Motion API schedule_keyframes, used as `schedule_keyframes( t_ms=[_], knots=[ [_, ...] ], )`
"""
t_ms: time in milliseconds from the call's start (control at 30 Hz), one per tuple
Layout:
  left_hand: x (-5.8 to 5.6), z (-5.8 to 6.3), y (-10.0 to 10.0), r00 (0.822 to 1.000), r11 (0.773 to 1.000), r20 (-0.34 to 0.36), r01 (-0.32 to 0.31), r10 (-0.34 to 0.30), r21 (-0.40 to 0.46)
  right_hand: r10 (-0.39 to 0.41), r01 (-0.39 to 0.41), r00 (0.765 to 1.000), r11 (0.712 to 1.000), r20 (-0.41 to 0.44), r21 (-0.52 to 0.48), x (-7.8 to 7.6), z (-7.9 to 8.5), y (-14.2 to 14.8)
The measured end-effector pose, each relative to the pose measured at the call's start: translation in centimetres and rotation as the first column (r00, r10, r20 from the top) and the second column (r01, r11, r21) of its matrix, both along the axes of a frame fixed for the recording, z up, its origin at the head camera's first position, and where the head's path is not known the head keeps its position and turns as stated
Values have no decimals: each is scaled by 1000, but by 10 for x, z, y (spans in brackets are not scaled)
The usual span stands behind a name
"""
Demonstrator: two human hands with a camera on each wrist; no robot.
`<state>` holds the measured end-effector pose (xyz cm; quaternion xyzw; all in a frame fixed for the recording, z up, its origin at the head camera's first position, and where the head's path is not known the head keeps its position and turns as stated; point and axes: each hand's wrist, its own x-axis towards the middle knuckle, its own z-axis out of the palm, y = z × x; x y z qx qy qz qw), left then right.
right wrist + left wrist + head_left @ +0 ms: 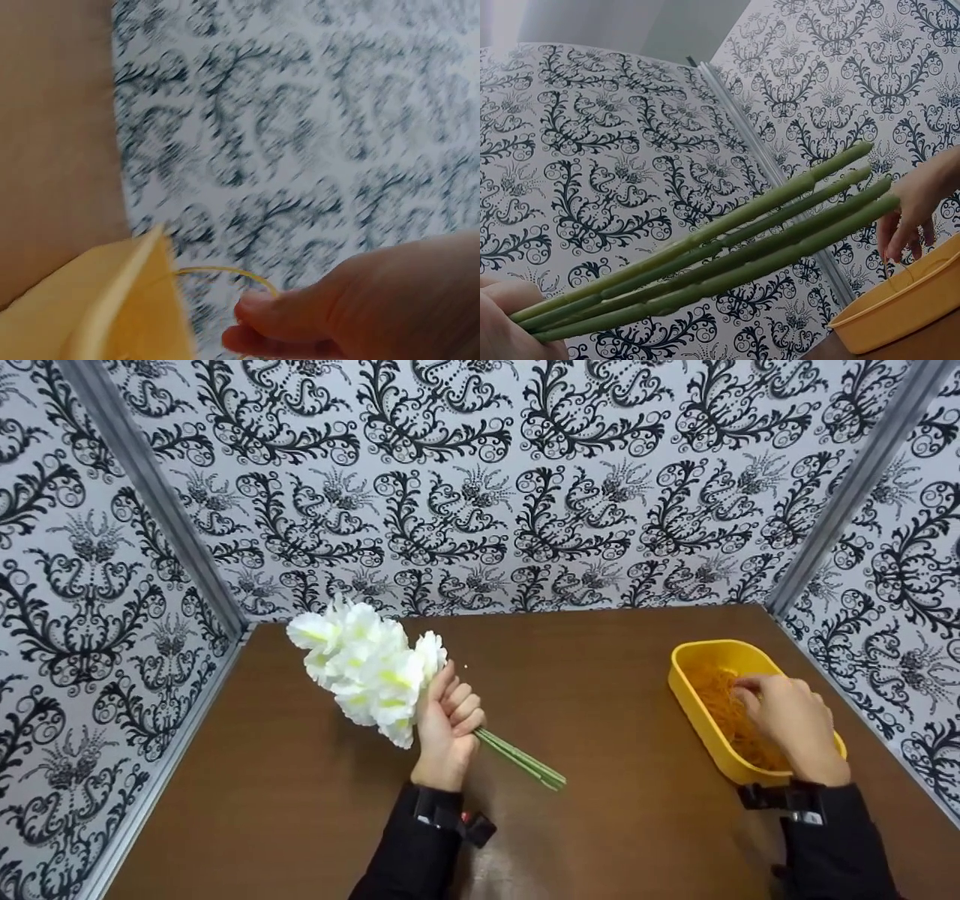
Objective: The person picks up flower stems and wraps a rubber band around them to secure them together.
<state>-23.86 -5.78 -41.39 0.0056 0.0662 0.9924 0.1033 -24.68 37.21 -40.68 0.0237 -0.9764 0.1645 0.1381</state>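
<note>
My left hand (450, 720) grips a bunch of white artificial flowers (367, 675) just below the blossoms. Several green stems (727, 259) stick out past the fist, pointing right, with bare ends. Over on the right, my right hand (799, 727) is above a yellow oblong container (701, 724) filled with thin orange-yellow rubber bands (716, 690). Between its thumb and fingertips it pinches a thin yellow rubber band (225, 268), which curves toward the container's rim in the right wrist view. Thin loops also hang below these fingers in the left wrist view.
Both hands are over a brown wooden table (570, 675). Walls with a black scroll pattern (480, 495) enclose its back and sides, with grey metal posts (161, 502) at the corners. A tiny white speck lies near the flowers.
</note>
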Motion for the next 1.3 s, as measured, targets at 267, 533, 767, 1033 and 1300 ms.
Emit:
schedule_keyframes(
  t_ms=[267, 533, 767, 1033, 1300],
  knots=[
    [1, 1, 1, 1000, 1000, -9, -6, 6, -6, 159, -157, 955, 987, -248, 31, 23, 27, -34],
    [2, 0, 2, 1000, 1000, -2, -23, 23, -20, 423, -414, 833, 904, -357, 105, 53, 45, -83],
    [3, 0, 0, 999, 999, -2, -35, 35, -27, 673, -708, 659, 706, -335, 25, 74, 62, -130],
    [5, -1, -2, 999, 998, 4, -40, 40, -42, 767, -804, 540, 592, -345, 59, 87, 58, -170],
    [3, -1, 4, 1000, 998, -6, -18, 18, -52, 737, -753, 601, 651, -309, 91, 86, 59, -175]
  ],
)
